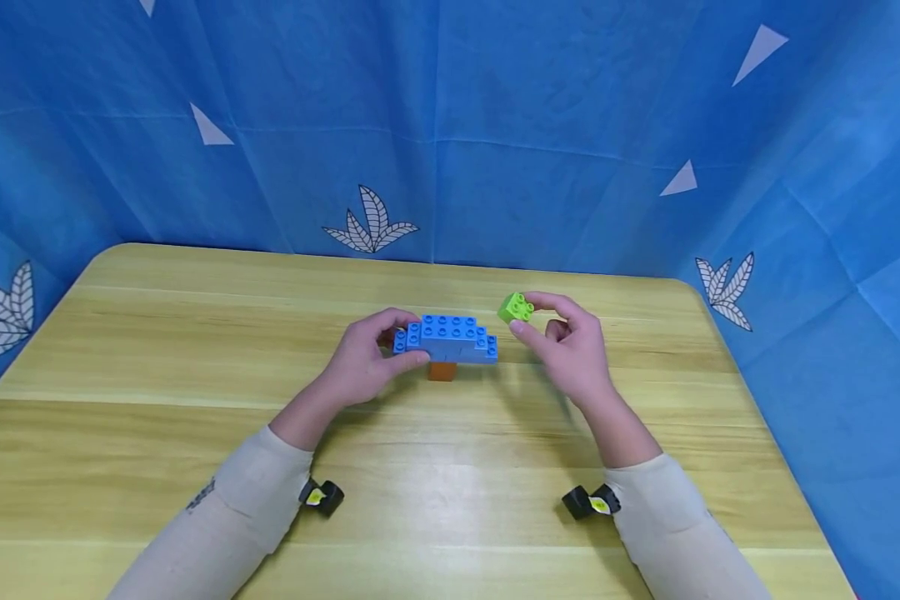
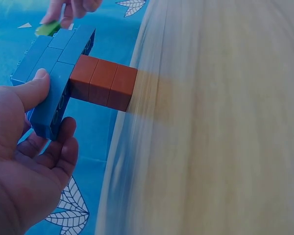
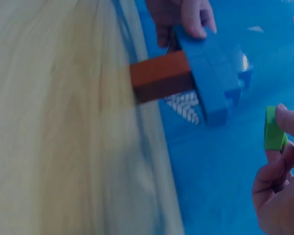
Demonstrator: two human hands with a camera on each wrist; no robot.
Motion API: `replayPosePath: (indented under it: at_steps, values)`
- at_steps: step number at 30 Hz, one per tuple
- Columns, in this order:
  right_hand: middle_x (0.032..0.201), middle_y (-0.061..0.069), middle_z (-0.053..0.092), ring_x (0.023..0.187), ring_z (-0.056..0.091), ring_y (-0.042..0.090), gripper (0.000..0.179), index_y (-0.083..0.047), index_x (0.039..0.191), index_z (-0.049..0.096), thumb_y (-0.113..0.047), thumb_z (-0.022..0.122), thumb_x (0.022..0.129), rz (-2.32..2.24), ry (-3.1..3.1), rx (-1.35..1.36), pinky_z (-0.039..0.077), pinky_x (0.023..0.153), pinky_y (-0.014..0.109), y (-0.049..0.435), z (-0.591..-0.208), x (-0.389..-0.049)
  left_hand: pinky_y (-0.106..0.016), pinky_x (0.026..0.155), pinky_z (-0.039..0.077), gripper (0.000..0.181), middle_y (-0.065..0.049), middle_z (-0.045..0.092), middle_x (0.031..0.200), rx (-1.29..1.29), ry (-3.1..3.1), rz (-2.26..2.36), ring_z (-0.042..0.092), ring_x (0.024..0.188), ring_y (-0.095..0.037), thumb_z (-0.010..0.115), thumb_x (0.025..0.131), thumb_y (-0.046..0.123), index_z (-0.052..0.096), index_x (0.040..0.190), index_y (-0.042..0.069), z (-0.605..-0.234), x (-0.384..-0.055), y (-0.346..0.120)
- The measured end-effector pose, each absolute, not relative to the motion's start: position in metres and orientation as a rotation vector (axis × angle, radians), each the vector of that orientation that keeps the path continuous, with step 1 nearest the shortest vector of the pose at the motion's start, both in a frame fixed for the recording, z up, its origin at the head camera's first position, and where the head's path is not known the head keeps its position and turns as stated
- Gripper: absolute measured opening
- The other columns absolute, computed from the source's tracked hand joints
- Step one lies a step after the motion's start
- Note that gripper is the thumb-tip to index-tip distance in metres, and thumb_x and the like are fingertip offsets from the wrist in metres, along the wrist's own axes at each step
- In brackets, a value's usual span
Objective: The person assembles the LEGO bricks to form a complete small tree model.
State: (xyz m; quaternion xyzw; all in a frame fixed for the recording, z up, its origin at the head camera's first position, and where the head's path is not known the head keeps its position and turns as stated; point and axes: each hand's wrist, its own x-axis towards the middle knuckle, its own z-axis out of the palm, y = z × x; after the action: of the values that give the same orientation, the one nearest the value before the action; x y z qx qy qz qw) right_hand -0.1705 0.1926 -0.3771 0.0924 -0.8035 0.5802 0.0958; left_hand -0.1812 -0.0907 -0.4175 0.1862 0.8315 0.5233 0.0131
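Note:
A stack of blue toy building bricks (image 1: 448, 329), stepped at both ends with studs on top, stands on a short column of brown bricks (image 2: 104, 82). My left hand (image 1: 367, 354) grips the left end of the blue bricks, thumb on the near side and fingers on the far side. My right hand (image 1: 570, 346) pinches a small lime green brick (image 1: 516, 307) between thumb and forefinger. The green brick is held up to the right of the blue stack, apart from it, studs showing. In the right wrist view the green brick (image 3: 273, 128) appears edge-on.
The brown column stands on a wooden table (image 1: 435, 492) with rounded far corners. A blue cloth (image 1: 495, 142) with white triangles and leaf prints hangs behind and at the sides. Each sleeve has a small black camera (image 1: 330, 497) at the wrist.

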Motion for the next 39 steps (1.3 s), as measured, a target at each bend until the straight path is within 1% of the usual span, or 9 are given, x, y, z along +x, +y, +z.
replayPosePath:
  at_steps: [3,6,8,10,13,18,22,31,39]
  values:
    - [0.090,0.017,0.052,0.050,0.030,0.012,0.035,0.005,0.122,0.065,0.005,0.073,0.088,1.731,-2.391,0.389,0.024,0.045,0.023,0.181,-0.363,-0.164,-0.038,0.081,0.051,0.040,-0.004,0.065,0.111,0.575,2.585,1.634,0.058,0.091,-0.025,0.079,0.089,0.021,0.063,0.124,0.010,-0.418,-0.181,-0.091]
    - [0.093,0.021,0.054,0.049,0.029,0.015,0.036,0.005,0.123,0.065,0.006,0.073,0.088,1.739,-2.388,0.506,0.023,0.045,0.024,0.174,-0.360,-0.165,-0.039,0.081,0.051,0.040,-0.004,0.065,0.112,0.560,2.579,1.637,0.057,0.091,-0.026,0.079,0.089,0.021,0.063,0.124,0.010,-0.419,-0.181,-0.091]
    - [0.103,0.017,0.057,0.049,0.030,0.016,0.037,0.003,0.123,0.066,0.005,0.074,0.087,1.742,-2.388,0.562,0.023,0.044,0.025,0.171,-0.365,-0.168,-0.039,0.081,0.051,0.040,-0.004,0.064,0.112,0.556,2.577,1.637,0.057,0.092,-0.026,0.078,0.089,0.021,0.063,0.124,0.010,-0.419,-0.181,-0.091]
    - [0.107,0.013,0.059,0.048,0.031,0.018,0.038,-0.002,0.124,0.068,0.002,0.076,0.087,1.739,-2.393,0.594,0.023,0.043,0.026,0.168,-0.371,-0.173,-0.039,0.081,0.051,0.040,-0.004,0.064,0.112,0.556,2.576,1.637,0.057,0.092,-0.026,0.078,0.089,0.022,0.063,0.124,0.010,-0.419,-0.181,-0.091]
    - [0.104,0.009,0.061,0.048,0.033,0.020,0.038,-0.008,0.123,0.070,-0.004,0.079,0.086,1.719,-2.413,0.626,0.025,0.042,0.027,0.164,-0.375,-0.177,-0.039,0.081,0.051,0.040,-0.004,0.065,0.111,0.559,2.575,1.636,0.057,0.091,-0.025,0.078,0.089,0.023,0.063,0.125,0.010,-0.420,-0.181,-0.091]
    - [0.101,0.001,0.063,0.049,0.036,0.023,0.035,-0.013,0.120,0.072,-0.011,0.081,0.086,1.653,-2.456,0.692,0.028,0.042,0.029,0.155,-0.373,-0.179,-0.039,0.081,0.051,0.041,-0.002,0.065,0.111,0.563,2.568,1.642,0.057,0.092,-0.024,0.078,0.089,0.025,0.064,0.125,0.012,-0.421,-0.181,-0.090]
    - [0.105,-0.002,0.064,0.050,0.037,0.023,0.033,-0.013,0.119,0.072,-0.011,0.080,0.087,1.619,-2.485,0.730,0.029,0.043,0.029,0.149,-0.372,-0.180,-0.038,0.081,0.051,0.041,-0.002,0.065,0.109,0.561,2.560,1.645,0.057,0.091,-0.024,0.078,0.089,0.025,0.064,0.125,0.012,-0.422,-0.181,-0.090]
    - [0.111,0.000,0.063,0.053,0.040,0.019,0.030,-0.010,0.122,0.069,-0.012,0.074,0.092,1.492,-2.480,0.834,0.034,0.047,0.028,0.146,-0.378,-0.183,-0.038,0.079,0.051,0.040,-0.003,0.065,0.106,0.577,2.563,1.651,0.057,0.089,-0.024,0.078,0.089,0.024,0.064,0.124,0.010,-0.419,-0.181,-0.090]
    - [0.111,-0.001,0.063,0.055,0.040,0.015,0.029,-0.009,0.121,0.068,-0.014,0.074,0.093,1.360,-2.427,0.904,0.035,0.048,0.029,0.143,-0.380,-0.185,-0.039,0.075,0.050,0.037,-0.004,0.063,0.101,0.579,2.561,1.686,0.055,0.086,-0.028,0.079,0.089,0.019,0.066,0.122,0.008,-0.418,-0.183,-0.091]
